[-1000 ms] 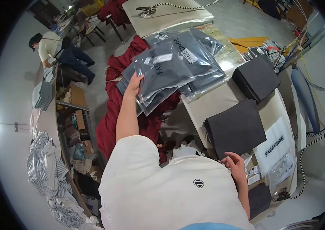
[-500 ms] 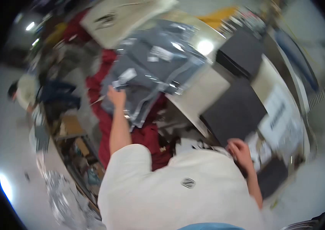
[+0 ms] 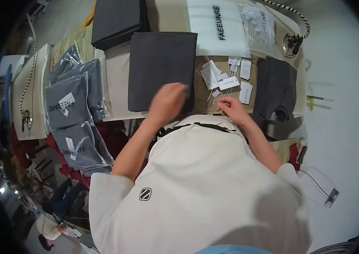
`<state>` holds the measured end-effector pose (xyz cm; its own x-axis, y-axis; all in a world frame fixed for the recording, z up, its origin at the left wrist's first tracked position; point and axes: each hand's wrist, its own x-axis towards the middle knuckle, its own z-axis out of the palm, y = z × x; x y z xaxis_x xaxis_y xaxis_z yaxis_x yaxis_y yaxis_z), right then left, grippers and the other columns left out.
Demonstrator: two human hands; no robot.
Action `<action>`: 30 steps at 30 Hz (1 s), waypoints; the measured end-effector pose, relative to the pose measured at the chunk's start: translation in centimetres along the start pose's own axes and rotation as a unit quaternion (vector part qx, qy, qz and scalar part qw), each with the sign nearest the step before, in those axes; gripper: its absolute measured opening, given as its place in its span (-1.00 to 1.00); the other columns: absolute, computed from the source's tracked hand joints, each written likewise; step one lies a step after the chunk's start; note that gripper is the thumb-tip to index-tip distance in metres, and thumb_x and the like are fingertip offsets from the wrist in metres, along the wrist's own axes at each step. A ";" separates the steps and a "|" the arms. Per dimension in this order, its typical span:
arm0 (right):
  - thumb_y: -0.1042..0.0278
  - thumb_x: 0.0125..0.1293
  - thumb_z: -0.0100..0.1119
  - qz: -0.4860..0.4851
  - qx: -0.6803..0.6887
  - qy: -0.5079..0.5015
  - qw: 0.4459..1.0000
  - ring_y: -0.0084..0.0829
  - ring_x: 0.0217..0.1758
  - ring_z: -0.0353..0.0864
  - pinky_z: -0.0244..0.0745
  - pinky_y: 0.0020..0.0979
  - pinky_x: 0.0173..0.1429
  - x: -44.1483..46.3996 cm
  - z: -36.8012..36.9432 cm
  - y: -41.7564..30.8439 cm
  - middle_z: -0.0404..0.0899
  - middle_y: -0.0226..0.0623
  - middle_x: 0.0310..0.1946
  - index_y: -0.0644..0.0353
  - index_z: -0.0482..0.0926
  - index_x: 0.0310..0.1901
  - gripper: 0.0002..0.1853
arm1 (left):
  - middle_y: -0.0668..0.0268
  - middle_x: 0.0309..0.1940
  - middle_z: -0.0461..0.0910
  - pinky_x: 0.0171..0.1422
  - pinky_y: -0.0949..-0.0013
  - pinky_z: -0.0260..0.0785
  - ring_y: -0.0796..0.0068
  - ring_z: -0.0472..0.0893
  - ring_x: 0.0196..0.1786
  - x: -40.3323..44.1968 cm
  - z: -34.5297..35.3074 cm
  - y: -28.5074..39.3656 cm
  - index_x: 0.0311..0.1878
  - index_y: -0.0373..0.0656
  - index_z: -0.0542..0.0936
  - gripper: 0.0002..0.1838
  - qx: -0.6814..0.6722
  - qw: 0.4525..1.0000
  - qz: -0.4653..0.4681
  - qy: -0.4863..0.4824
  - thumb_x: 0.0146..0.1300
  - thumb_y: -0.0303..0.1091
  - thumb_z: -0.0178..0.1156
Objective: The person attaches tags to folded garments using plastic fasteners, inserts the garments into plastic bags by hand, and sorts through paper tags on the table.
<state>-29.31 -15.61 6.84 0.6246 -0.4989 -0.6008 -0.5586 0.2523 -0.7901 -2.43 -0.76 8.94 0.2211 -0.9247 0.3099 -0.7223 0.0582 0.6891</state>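
Observation:
My left hand (image 3: 169,103) is over the near edge of a folded dark cloth stack (image 3: 162,70), its fingers curled; whether it holds anything is hidden. Close to the table's near edge, my right hand (image 3: 232,109) has its thumb and fingers drawn together, and I cannot make out anything between them. Just beyond it lie white tags with strings (image 3: 229,82). Dark trousers-like fabric (image 3: 276,86) lies to the right of the tags. Bagged dark garments (image 3: 67,101) are piled at the left.
Another dark folded stack (image 3: 118,21) stands at the back left. White printed bags (image 3: 217,29) and a crumpled clear bag (image 3: 257,25) lie at the back. A metal iron-like object (image 3: 290,44) sits at the right. A person (image 3: 48,228) is at the lower left.
My view has turned to the right, towards the tags and folded stacks. My left hand has left the bagged garments and is now over the dark stack, nearer my right hand.

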 end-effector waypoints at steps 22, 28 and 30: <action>0.34 0.28 0.46 -0.238 -0.039 0.170 0.955 -0.39 -0.12 0.72 0.58 -0.33 0.10 -10.1 -25.3 2.3 0.73 -0.32 -0.23 0.29 0.66 0.08 -0.62 | -0.05 -0.33 0.64 -0.16 0.02 0.48 -0.20 0.61 -0.20 23.0 7.3 17.8 -0.22 -0.26 0.66 -0.84 0.156 0.860 -0.085 -0.478 0.41 -0.37 0.18; 0.42 0.24 0.43 -0.446 -0.186 0.227 0.846 -0.18 -0.10 0.69 0.54 -0.17 0.15 -10.6 -28.5 -0.5 0.70 -0.25 -0.25 0.30 0.69 -0.07 -0.74 | 0.01 -0.42 0.61 -0.19 0.06 0.46 -0.11 0.61 -0.27 27.8 15.0 28.5 -0.19 -0.26 0.65 -0.89 -0.007 0.903 0.009 -0.429 0.37 -0.42 0.24; 0.48 0.28 0.37 -0.436 -0.182 0.219 0.853 -0.20 -0.20 0.69 0.56 -0.20 0.00 -11.0 -30.8 0.9 0.66 -0.23 -0.32 0.32 0.69 -0.11 -0.82 | 0.01 -0.41 0.60 -0.21 0.08 0.46 -0.11 0.61 -0.28 28.9 18.8 29.0 -0.17 -0.28 0.65 -0.90 -0.064 0.916 0.020 -0.397 0.37 -0.45 0.24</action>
<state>-53.47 -35.47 16.44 0.6699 -0.6475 0.3633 -0.1677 -0.6086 -0.7755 -29.31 -32.87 25.59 -0.3859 -0.9002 -0.2017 -0.6256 0.0947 0.7744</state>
